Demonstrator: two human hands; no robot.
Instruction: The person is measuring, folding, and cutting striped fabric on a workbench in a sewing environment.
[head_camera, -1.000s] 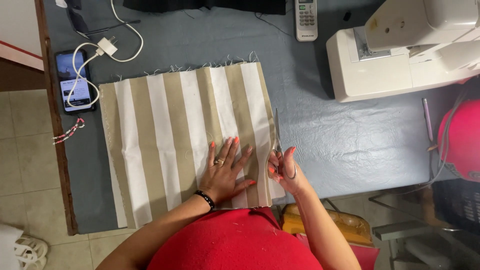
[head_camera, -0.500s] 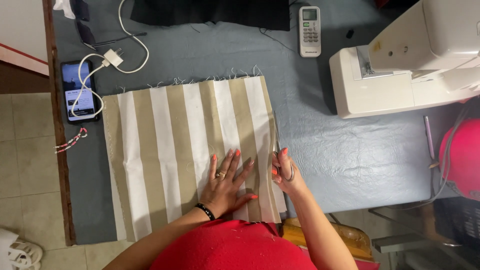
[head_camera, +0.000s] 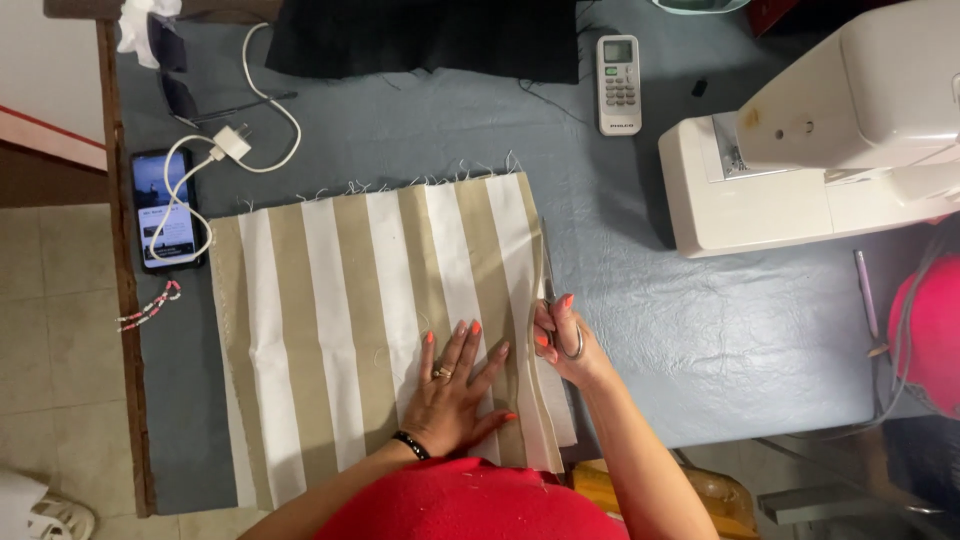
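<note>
Striped fabric under left hand (flat); right hand grips scissors.

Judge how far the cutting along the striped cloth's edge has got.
Done: a narrow strip already hangs loose beside the right hand. In hand: the scissors point up the striped cloth edge while the left hand presses it flat. Left: the upper edge looks uncut.

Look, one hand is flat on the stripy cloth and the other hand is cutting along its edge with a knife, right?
Not quite. The head view shows the right hand holding scissors, not a knife, at the right edge of the striped cloth. The rest is right: the left hand lies flat on the cloth.
</note>
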